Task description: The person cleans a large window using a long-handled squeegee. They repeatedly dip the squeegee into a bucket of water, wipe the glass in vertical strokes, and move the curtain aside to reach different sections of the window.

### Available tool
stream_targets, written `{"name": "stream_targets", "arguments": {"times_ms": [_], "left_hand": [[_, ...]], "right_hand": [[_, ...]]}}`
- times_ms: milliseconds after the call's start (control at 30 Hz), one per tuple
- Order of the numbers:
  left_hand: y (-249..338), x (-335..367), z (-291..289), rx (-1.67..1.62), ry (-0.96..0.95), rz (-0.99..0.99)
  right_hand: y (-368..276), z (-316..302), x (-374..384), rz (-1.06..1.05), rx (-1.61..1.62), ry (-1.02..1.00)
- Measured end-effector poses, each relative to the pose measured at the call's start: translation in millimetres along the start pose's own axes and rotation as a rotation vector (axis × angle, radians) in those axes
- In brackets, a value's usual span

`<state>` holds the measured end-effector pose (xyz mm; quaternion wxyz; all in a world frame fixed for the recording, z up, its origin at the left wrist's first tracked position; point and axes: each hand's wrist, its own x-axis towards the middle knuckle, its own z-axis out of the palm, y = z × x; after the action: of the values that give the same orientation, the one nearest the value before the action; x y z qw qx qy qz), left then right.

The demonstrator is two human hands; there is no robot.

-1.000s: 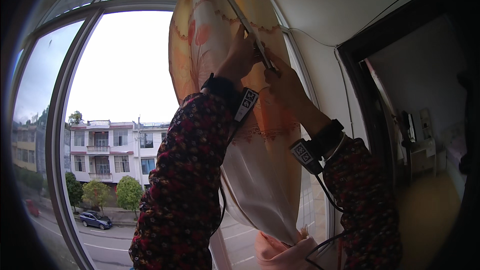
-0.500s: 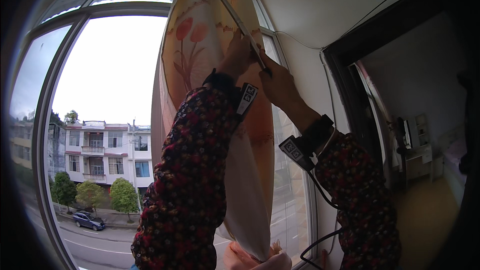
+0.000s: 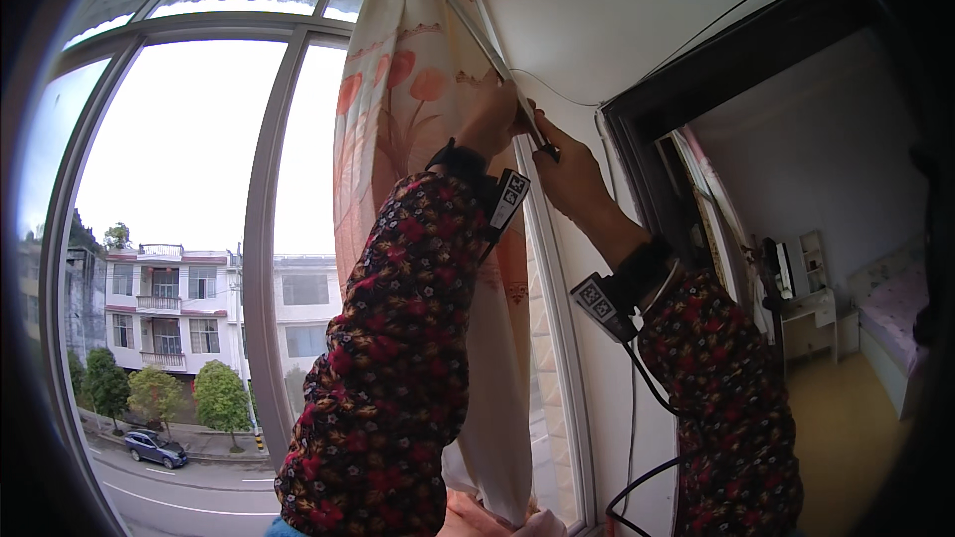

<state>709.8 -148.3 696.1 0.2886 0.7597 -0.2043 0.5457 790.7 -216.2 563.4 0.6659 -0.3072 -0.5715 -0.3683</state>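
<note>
A slim pale rod [image 3: 468,20] slants from the top of the window down to both hands. My left hand [image 3: 489,117] is closed around it near its lower part, with the fingertips partly hidden. Just below and to the right, my right hand [image 3: 571,171] grips the rod's dark lower end, thumb pressed along it. Behind the rod and my left hand hangs a cream and orange curtain [image 3: 423,50] printed with tulips. Its lower folds pass behind my left forearm and bunch up at the bottom.
A tall window frame [image 3: 267,169] stands left, with a street, trees and a white building outside. To the right, a dark doorway frame [image 3: 642,129] opens on a room with a bed [image 3: 890,323]. A black cable [image 3: 637,482] loops beside my right sleeve.
My view has swung slightly right. Both hands stay on the rod. More glass now shows between the upright window frame and the curtain's left edge.
</note>
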Motion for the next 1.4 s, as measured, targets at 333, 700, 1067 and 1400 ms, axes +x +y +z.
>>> {"name": "stream_targets", "arguments": {"times_ms": [333,700,1067,1400], "left_hand": [[37.2,-31.6,-16.2,0.217,-0.176,-0.037],[46.5,-176.7,-27.1,0.654,-0.025,-0.021],[-0.1,-287.7,2.5,1.505,-0.488,0.599],[-62.2,-270.9,35.4,1.688,-0.763,0.596]], "right_hand": [[-19.0,11.3,-16.6,0.036,0.228,-0.056],[-32.1,-50.5,-168.3,0.064,0.297,-0.102],[-104.2,-167.4,-362.1,0.593,0.304,-0.130],[-78.2,-263.6,-456.0,0.783,0.299,-0.105]]}}
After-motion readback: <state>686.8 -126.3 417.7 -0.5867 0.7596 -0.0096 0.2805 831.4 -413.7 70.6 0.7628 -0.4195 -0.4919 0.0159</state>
